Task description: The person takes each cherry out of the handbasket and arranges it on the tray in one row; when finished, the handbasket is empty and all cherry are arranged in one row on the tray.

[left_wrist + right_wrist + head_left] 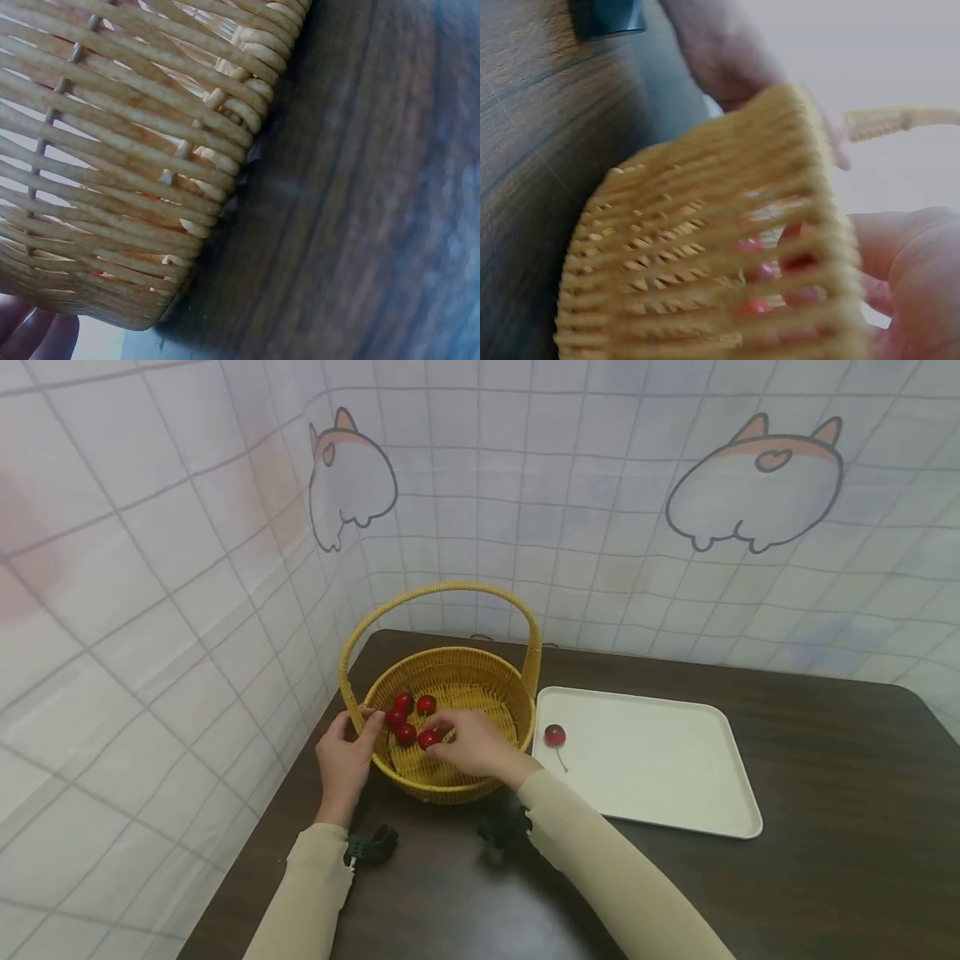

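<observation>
A yellow wicker basket (450, 793) with a tall arched handle stands on the table. My left hand (347, 764) grips its left rim near the foot of the handle; the left wrist view shows only fingertips (41, 337) by the weave (127, 150). Inside the basket, my right hand (476, 745) pinches a red cherry (430, 739) between thumb and fingers. Several other cherries (406, 734) lie in the basket's left part. Seen through the wicker wall (705, 247) in the right wrist view, the cherries are blurred.
To the basket's right, a white tray (652, 760) lies on the dark wooden table (840, 760). One stemmed cherry (555, 735) rests near the tray's left edge. A grid-patterned cloth (585, 527) hangs behind the table and along its left side.
</observation>
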{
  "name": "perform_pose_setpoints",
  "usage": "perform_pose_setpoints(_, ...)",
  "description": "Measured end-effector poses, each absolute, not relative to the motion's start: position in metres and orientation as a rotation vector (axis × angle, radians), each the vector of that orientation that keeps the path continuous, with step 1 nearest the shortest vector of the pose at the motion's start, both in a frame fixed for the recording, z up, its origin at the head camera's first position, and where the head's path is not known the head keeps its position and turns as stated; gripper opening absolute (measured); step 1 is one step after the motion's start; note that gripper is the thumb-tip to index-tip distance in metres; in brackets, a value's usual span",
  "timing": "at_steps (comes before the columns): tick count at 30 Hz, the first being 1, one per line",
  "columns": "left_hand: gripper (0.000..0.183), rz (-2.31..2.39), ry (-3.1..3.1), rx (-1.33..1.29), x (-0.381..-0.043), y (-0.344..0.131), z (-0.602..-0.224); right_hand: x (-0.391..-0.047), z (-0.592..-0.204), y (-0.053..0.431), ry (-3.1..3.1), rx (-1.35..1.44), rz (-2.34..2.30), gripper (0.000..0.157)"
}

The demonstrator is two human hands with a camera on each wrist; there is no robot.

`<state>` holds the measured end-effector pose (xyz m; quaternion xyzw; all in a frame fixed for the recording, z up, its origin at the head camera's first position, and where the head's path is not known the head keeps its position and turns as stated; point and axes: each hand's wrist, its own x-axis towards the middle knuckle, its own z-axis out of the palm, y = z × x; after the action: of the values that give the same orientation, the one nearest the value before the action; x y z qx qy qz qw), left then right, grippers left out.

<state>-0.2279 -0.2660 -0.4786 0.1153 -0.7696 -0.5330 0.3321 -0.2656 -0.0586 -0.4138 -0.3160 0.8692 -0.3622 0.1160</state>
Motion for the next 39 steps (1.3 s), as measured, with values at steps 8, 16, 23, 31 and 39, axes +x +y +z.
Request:
perform_pose_setpoints(8, 0.037, -1.337, -2.02, 0.336, -0.228, -0.265, -0.478, -0.253, -0.411, -0.027, 2.526, -1.002, -1.475, 0.032)
perform_pose_setpoints(16, 0.038, -1.331, -2.015, 0.341, -0.23, -0.266, -0.477, -0.241, -0.424, 0.009, 2.505, -1.096, -1.768, 0.035)
perform_pose_setpoints(23, 0.041, -1.328, -2.039, 0.337, -0.236, -0.269, -0.477, -0.237, -0.405, 0.06, 2.631, -0.978, -1.761, 0.034)
perform_pose_setpoints(31, 0.039, -1.493, -2.018, 0.276, -0.238, -0.273, -0.486, -0.263, -0.442, 0.104, 2.681, -0.635, -1.896, 0.038)
perform_pose_setpoints(39, 0.043, -1.61, -2.023, 0.242, -0.236, -0.276, -0.487, -0.292, -0.479, 0.13, 2.641, -0.349, -1.779, 0.041)
